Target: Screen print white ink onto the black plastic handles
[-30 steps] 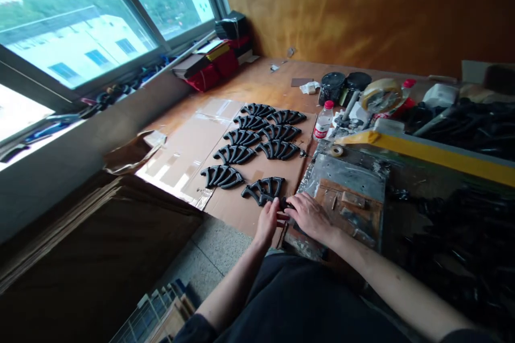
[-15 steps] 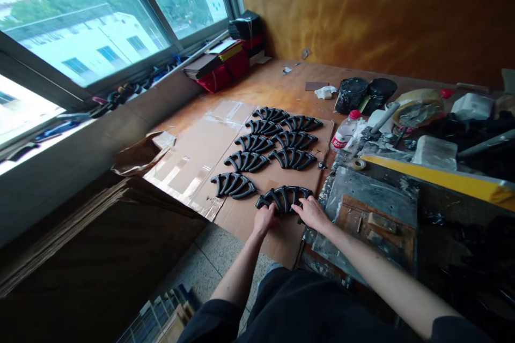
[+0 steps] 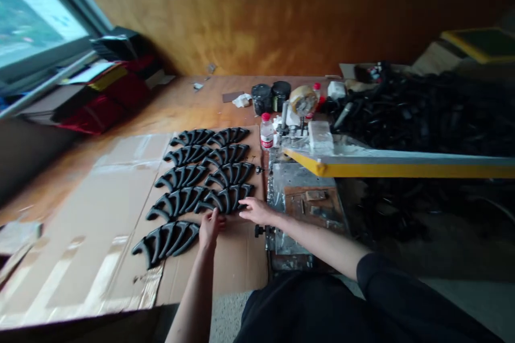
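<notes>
Rows of curved black handle-like pieces, several nested together in each, lie on a flat cardboard sheet (image 3: 129,171) in two columns. My left hand (image 3: 210,228) is at the near left end of the front right row (image 3: 225,199), fingers loosely bent and apart. At that row's right end is my right hand (image 3: 257,210), its fingers stretched out at the edge; whether they touch is hard to tell. Left of my left hand lies the nearest row of the left column (image 3: 167,240). Neither hand has a piece lifted.
Right of the cardboard stand a red-capped bottle (image 3: 266,131), a tape roll (image 3: 303,101) and a metal plate (image 3: 285,236). A yellow-edged shelf (image 3: 402,169) juts out, with a heap of black pieces (image 3: 422,112) behind. Red folders (image 3: 100,107) lie by the window.
The row between my hands has moved away from me, up against the rest of the right column. My fingers have loosened from it. The view has turned right.
</notes>
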`<state>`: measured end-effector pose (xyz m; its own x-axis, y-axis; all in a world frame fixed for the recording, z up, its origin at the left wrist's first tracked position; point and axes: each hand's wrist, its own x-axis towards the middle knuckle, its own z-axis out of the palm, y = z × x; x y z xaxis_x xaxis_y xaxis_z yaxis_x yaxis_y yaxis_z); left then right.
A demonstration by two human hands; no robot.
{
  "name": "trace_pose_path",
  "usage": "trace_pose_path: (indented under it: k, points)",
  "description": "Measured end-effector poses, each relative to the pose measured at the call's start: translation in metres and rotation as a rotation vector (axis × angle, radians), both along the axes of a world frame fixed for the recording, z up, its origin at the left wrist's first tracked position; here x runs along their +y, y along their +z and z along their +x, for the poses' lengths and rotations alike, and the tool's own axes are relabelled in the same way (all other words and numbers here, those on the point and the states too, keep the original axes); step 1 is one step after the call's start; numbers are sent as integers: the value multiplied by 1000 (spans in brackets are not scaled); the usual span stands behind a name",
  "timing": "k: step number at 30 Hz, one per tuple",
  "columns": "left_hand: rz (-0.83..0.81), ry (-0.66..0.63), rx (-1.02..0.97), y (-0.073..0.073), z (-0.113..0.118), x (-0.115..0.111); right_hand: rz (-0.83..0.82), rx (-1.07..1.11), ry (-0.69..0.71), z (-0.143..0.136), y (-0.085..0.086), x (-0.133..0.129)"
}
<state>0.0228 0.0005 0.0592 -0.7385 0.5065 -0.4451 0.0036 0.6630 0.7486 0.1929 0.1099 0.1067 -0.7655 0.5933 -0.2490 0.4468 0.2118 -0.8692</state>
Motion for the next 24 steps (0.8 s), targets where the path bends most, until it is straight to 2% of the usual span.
trace_pose_path:
  k: [3,5,7,9,11,13,14,15,17,20,22,24]
  points:
    - [101,69,-142,-9,14,-14,169,153,-57,58,18,15]
    - [150,102,-222,-16,28,-28,342,165,-170,120,29,30]
    - [146,73,-266,-20,44,-40,492,59,-297,193,32,49]
    - [138,53,-277,-19,59,-47,587,-172,-375,269,27,65]
    - [143,54,-255,-12,73,-46,647,-402,-384,335,16,77]
    - [166,48,-215,-1,85,-40,651,-540,-319,382,2,83]
    - [180,37,-199,6,91,-35,651,-573,-291,396,-4,84]
    - [195,25,-187,12,96,-30,655,-585,-283,405,-8,85]
    - [230,9,-170,26,105,-19,688,-569,-327,404,-12,85]
    - [297,-4,-145,47,120,-3,717,-464,-392,369,-5,79]
    - [349,-17,-131,62,131,10,687,-349,-296,333,3,70]
    - [405,-40,-124,76,143,23,661,-243,-121,298,10,59]
